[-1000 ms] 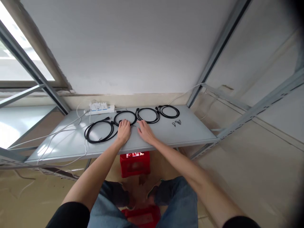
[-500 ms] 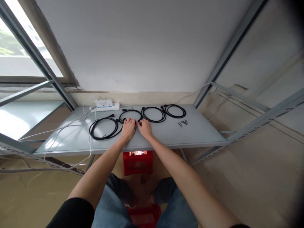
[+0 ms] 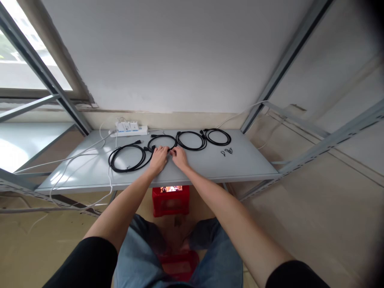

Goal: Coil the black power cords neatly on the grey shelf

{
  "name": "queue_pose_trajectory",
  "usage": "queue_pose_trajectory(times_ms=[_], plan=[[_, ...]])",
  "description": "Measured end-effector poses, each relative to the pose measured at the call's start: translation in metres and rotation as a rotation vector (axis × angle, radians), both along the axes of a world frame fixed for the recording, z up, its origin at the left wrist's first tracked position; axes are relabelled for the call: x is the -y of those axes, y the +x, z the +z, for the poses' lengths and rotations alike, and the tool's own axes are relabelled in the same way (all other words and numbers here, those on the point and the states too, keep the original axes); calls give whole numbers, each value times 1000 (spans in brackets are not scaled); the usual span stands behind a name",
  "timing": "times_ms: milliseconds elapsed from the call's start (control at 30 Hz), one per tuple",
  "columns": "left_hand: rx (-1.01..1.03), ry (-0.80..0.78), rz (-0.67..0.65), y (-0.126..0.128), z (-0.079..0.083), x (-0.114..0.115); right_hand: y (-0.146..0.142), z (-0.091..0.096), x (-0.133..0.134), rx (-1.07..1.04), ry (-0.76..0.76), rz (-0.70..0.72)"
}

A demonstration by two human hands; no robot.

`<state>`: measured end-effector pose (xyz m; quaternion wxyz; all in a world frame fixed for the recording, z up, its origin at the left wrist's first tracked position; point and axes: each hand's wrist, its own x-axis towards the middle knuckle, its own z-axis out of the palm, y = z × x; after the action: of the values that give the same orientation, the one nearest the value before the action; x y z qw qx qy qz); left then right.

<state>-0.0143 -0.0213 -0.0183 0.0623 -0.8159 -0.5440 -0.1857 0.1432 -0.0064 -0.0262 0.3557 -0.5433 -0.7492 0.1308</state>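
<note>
Coiled black cable (image 3: 163,136), second from the left in a row of four, lies on the grey metal shelf (image 3: 240,164) towards its far edge, and both my hands are on its near arc. My left hand (image 3: 158,157) sits palm down with the fingers loosely curled, the tips on the near left part of the loop. My right hand (image 3: 180,157) is palm down just beside it, fingers bent the same way, the tips meeting the near right part of the same loop. The two hands almost touch each other. My fingers cover the cable where they meet it, so I cannot tell whether either hand pinches it or only rests on it.

I count four coiled black cables in all. The largest coil (image 3: 111,161) is to the left, touching or nearly touching the one under my hands. A third coil (image 3: 192,149) lies just to the right, and a fourth coil (image 3: 218,144) right of that.

Two small black ties (image 3: 227,151) lie near the fourth coil. One white power strip (image 3: 129,128) sits at the far left, with white cords (image 3: 75,154) trailing off the left side. One red crate (image 3: 171,200) stands on the floor below the shelf's near edge.
</note>
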Motion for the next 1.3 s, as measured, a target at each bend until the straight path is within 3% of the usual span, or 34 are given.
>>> queue_pose_trajectory(times_ms=[267,1033,1300], plan=[[-31,-37,26,4,5,2,1,-1,0,19,-11,-19],[-30,-82,-41,4,7,5,0,16,25,391,70,-138],[-10,-73,-26,6,6,4,2,14,20,249,52,-143]])
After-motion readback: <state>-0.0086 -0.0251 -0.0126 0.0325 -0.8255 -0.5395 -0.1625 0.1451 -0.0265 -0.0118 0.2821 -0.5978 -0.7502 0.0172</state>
